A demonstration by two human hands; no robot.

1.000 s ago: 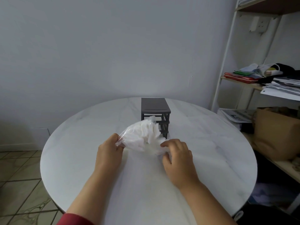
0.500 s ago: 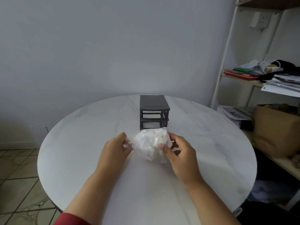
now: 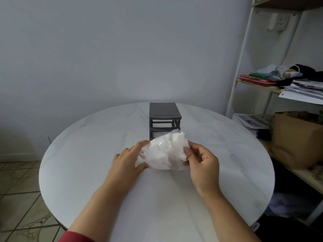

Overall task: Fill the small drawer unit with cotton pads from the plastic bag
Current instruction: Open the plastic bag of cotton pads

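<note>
Hands are holding a crumpled clear plastic bag (image 3: 157, 147) packed with white cotton pads (image 3: 164, 157), which is sitting between them over the middle of a round white marble-patterned table (image 3: 78, 163). The left hand (image 3: 128, 160) is gripping the bag's left side with curled fingers, and the right hand (image 3: 202, 165) is pinching its right edge between thumb and fingertips. A small dark grey plastic drawer unit (image 3: 164, 114) is standing upright on the table just behind the bag, beyond both hands and touching neither, its lower front partly hidden by the bag.
</note>
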